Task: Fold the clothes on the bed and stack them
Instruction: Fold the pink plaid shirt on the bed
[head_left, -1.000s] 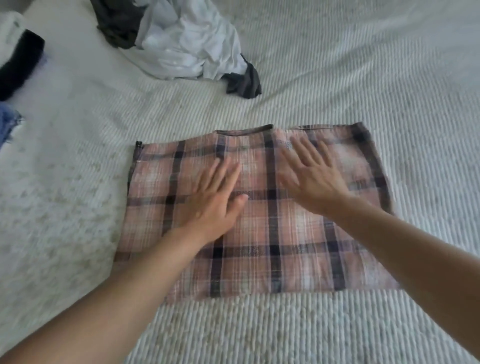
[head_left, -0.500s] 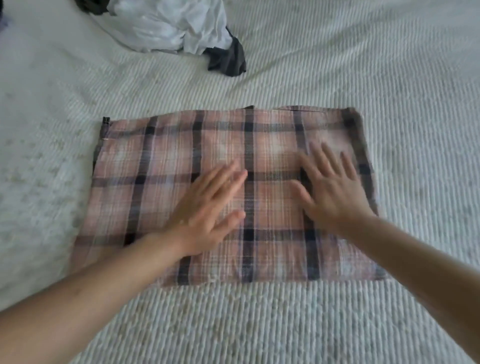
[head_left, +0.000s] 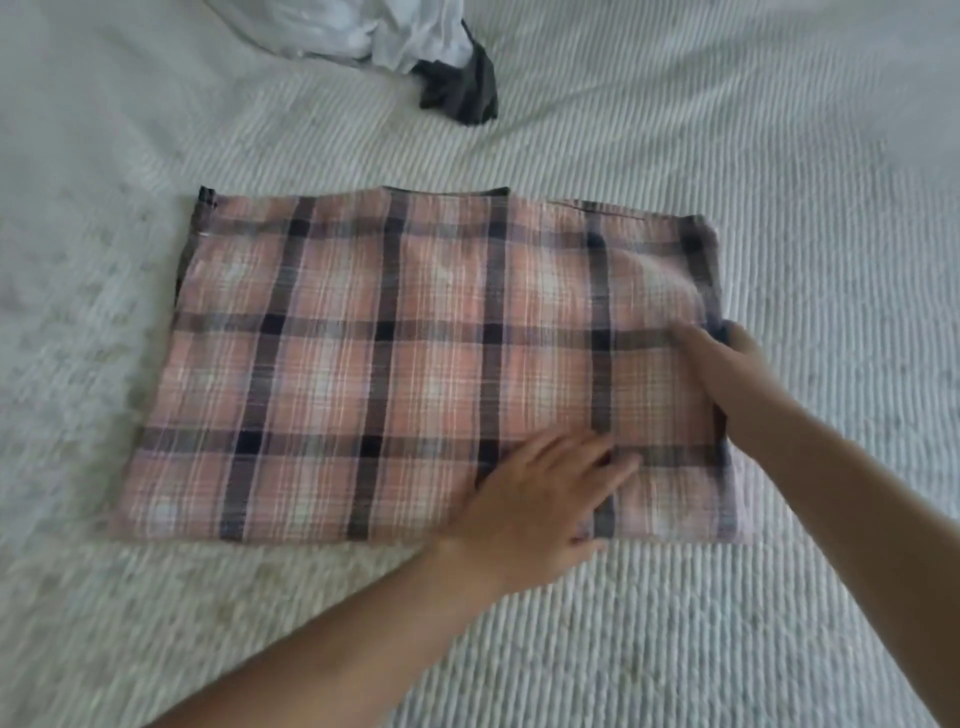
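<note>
A pink plaid garment (head_left: 395, 364) with dark blue stripes lies flat on the bed as a wide rectangle. My left hand (head_left: 545, 499) rests palm down on its lower right part, fingers spread and pointing right. My right hand (head_left: 727, 369) is at the garment's right edge, thumb on top of the cloth and fingers tucked under the edge, pinching it. Both forearms reach in from the bottom right.
The bed has a white ribbed cover (head_left: 727, 623). At the top lies a crumpled white garment (head_left: 395, 31) with a dark grey cloth (head_left: 462, 88) beside it, well behind the plaid garment.
Both hands slid to the right across the plaid garment. The right hand went from lying flat on top to gripping the right edge. The view shifted down and closer.
</note>
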